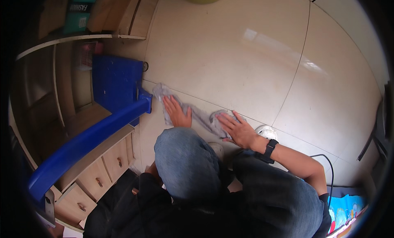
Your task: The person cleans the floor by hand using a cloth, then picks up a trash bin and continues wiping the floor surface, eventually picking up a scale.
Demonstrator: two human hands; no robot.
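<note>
The person wears faded blue-grey jeans (186, 164) and a dark top (135, 205) with long black sleeves at the left. A black wristwatch (269, 150) with a broad band circles the right wrist; the right forearm is bare.

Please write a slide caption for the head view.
Both hands, left hand and right hand, press a grey cloth on the tiled floor.

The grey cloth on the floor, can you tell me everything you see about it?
The grey cloth looks soft, thin and crumpled, like a rag. It lies stretched flat on the shiny cream floor tiles, beside a blue plastic bar. The left hand presses its left part, the right hand its bunched right end, both palms down.
</note>
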